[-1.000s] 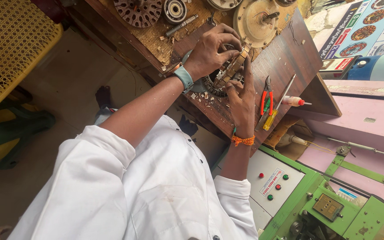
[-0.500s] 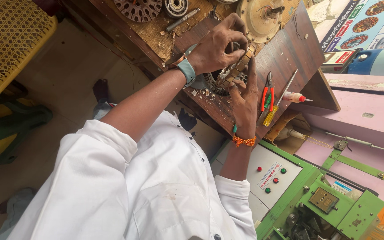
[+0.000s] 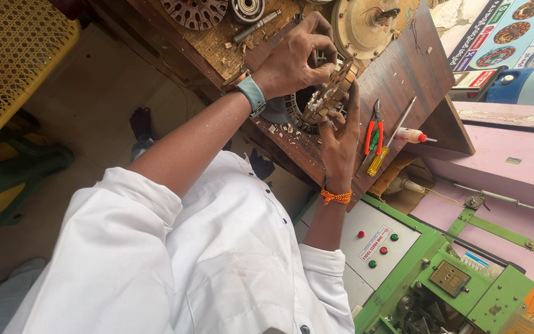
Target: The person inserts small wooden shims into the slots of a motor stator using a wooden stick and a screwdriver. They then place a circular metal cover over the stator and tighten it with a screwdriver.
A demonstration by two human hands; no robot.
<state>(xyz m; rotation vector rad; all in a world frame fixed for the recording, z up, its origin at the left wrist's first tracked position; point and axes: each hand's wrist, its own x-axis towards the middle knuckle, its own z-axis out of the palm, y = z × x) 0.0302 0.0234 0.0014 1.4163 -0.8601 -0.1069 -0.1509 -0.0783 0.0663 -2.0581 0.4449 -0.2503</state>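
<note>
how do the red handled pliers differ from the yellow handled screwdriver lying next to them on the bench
The red-handled pliers have two grips that meet at a short dark nose, while the yellow-handled screwdriver has one grip and a long thin metal shaft. The pliers' grips are red; the screwdriver's is yellow. The screwdriver reaches further across the wooden bench than the pliers. Both lie flat, side by side, untouched, just beyond the right hand.

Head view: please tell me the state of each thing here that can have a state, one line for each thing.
Left hand: fingers closed on the motor stator.
Right hand: fingers pressed against the stator's side.
Motor stator: tilted on edge, held over the wooden bench.
Red-handled pliers: lying flat, jaws shut, untouched.
Yellow-handled screwdriver: lying flat, untouched.
Round motor cover: resting on the bench, shaft up.
</note>
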